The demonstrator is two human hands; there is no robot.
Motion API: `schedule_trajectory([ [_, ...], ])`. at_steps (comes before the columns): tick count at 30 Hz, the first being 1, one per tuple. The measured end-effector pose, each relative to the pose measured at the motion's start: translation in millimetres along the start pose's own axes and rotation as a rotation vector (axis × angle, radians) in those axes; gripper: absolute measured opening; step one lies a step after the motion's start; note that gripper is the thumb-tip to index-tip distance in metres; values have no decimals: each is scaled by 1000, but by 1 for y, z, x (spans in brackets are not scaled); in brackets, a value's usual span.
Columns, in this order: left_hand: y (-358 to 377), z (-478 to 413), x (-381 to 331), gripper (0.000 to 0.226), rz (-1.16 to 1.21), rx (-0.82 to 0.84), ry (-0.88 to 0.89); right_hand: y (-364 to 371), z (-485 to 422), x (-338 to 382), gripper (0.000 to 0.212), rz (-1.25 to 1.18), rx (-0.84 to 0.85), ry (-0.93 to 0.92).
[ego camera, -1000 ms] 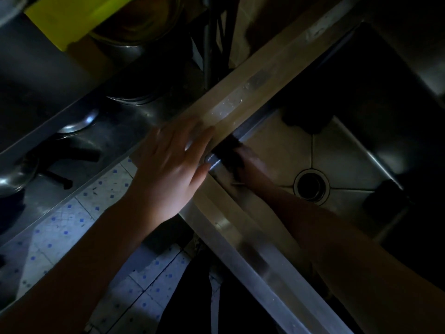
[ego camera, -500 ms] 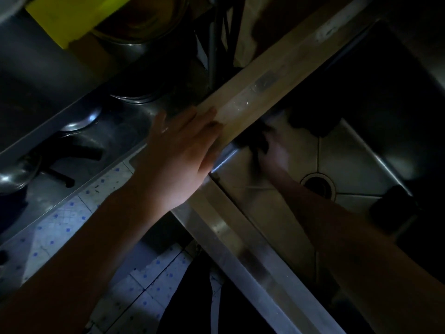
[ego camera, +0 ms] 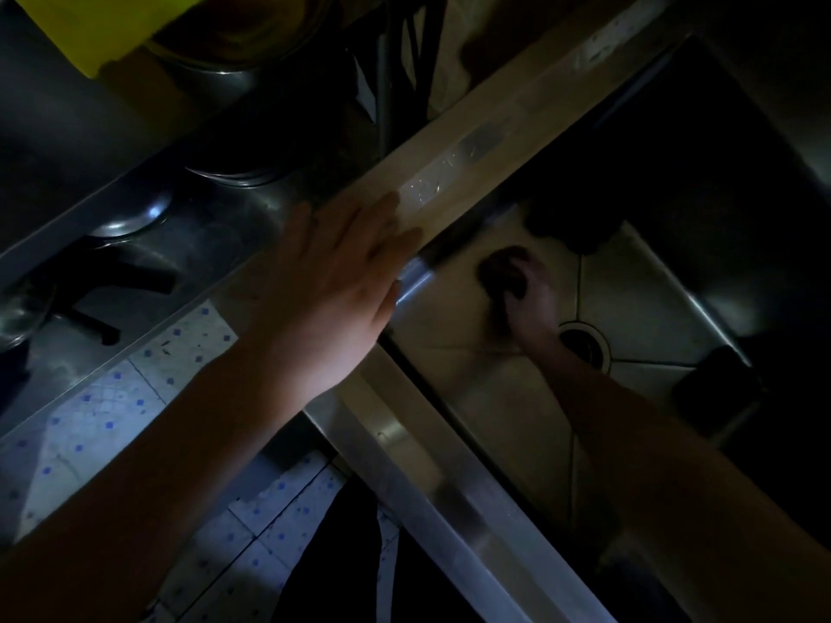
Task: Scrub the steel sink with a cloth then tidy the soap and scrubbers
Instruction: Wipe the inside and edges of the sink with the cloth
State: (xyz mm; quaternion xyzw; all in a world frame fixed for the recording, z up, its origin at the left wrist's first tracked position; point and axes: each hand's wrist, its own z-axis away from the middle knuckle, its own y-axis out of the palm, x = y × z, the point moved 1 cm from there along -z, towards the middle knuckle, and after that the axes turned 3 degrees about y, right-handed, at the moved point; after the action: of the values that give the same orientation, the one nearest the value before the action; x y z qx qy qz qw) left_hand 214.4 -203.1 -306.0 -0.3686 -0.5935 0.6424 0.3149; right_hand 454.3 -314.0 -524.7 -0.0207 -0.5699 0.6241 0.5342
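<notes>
- Left hand [ego camera: 332, 285] lies flat on the corner of the rim [ego camera: 476, 168], fingers straight and spread, gripping nothing. It looks like a brace, taking the body's weight while the other arm reaches down.
- Right hand [ego camera: 533, 299] is down in the steel sink [ego camera: 638, 281], fingers curled over a dark cloth [ego camera: 497, 269] bunched into a wad. The light is poor, so how tightly it grips I cannot tell.
- The cloth sits on the basin floor, close to the near-left wall and just under the rim, up and left of the drain [ego camera: 584, 348]. That is probably where grime collects, hence the hand pushed that far in.
- Bunching the cloth rather than spreading it likely puts more pressure on one patch.
- Two dark shapes wait in the basin: a lump [ego camera: 571, 227] against the far wall and a block [ego camera: 715, 384] at the right edge. They may be the scrubbers or soap, but they are too dim to name.
- My read: scrubbing is under way and the tidying has not begun.
- Off to the left, a metal bowl [ego camera: 234, 38] stands on the counter and a tiled floor [ego camera: 90, 420] shows below.
</notes>
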Motion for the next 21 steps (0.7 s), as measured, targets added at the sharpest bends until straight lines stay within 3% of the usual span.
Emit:
schedule_trajectory([
  [3, 1, -5, -8, 41, 16, 20, 36, -14, -13, -3, 49, 18, -146, 171],
  [5, 3, -11, -14, 44, 50, 36, 30, -3, 3, 6, 48, 22, -93, 154],
  [11, 14, -30, -29, 53, 133, 79, 28, 28, 92, 2, 46, 192, 427, -371],
  [14, 15, -40, -30, 52, 155, 74, 7, 13, 87, -11, 44, 315, 528, -564],
  [16, 17, -43, -29, 53, 136, 98, -1, -3, 72, -19, 46, 191, 432, -450],
  [18, 19, -42, -26, 53, 118, 109, 8, -22, 52, -33, 54, 125, 214, -206],
  [21, 19, -40, -22, 53, 103, 113, 35, -42, 18, -44, 51, -22, -128, 102],
])
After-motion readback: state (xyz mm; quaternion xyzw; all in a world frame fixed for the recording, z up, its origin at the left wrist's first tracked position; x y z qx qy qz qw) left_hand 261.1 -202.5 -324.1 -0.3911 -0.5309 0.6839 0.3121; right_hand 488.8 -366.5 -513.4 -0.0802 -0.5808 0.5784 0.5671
